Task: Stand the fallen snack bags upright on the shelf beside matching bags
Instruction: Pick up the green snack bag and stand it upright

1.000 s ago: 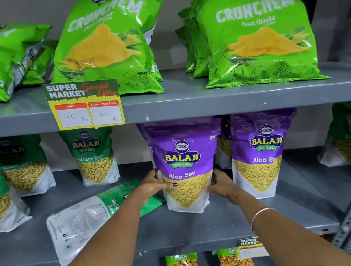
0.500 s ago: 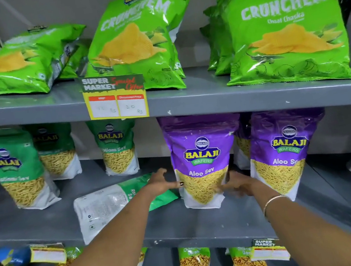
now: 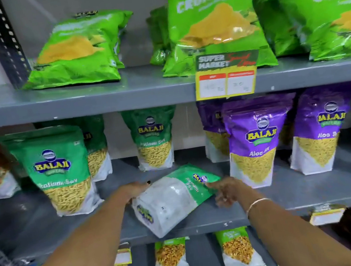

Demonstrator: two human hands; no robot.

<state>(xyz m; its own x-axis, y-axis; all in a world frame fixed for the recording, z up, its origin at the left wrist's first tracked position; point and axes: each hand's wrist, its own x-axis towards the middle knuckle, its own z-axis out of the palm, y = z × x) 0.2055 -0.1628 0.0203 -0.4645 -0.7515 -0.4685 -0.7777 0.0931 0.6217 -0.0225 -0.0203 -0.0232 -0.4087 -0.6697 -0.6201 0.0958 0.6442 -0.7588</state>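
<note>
Both hands reach in from below in the head view: the left hand (image 3: 133,190) rests with its fingers curled over the upper left edge of the fallen green-and-white plastic snack bag (image 3: 171,199), gripping it, while the right hand (image 3: 225,190) sits just at the bag's right edge with fingers loosely spread; motion blur makes it impossible to tell whether that hand has closed on the bag. A thin metal bangle (image 3: 255,204) circles the right wrist. That fallen bag lies flat and slanted on the grey metal middle shelf (image 3: 307,189), back side up, its white end overhanging the shelf's front lip and its green end pointing toward the back. To its left stands an upright green Ratlami Sev bag (image 3: 64,170), with another matching green bag (image 3: 154,142) upright behind it near the wall. To its right stand two upright purple Aloo Sev bags (image 3: 261,139), side by side. On the grey upper shelf (image 3: 94,100) lie bright green Crunchem chip bags (image 3: 214,24), and a yellow price tag (image 3: 227,75) hangs from that shelf's front edge.
</note>
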